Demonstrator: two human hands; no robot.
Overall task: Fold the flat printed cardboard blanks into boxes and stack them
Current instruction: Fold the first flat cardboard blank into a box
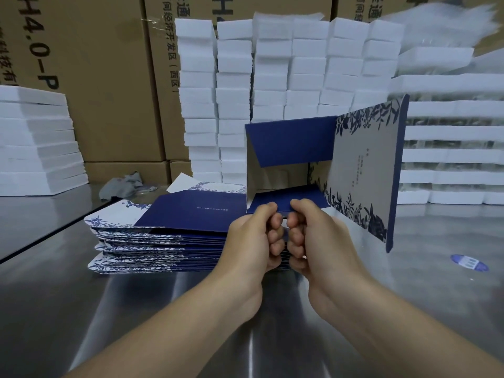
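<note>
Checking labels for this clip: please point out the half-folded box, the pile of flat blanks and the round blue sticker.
half-folded box [362, 170], head view, on its grey printed side panel
pile of flat blanks [191, 214], head view, on the top blank's dark blue face
round blue sticker [469, 263], head view, on its middle

Metal table [49, 309], shiny, reflective. Back wall: brown shipping cartons [109, 77] with black print, stacked. In front of them, columns of white foam blocks [272, 77] side by side. More white foam slabs [35, 143] stacked far left, and a foam pile [450, 137] far right. Crumpled grey rag [120, 184] lying near the carton base. Blue round sticker [469, 262] flat on the table, right side.
</note>
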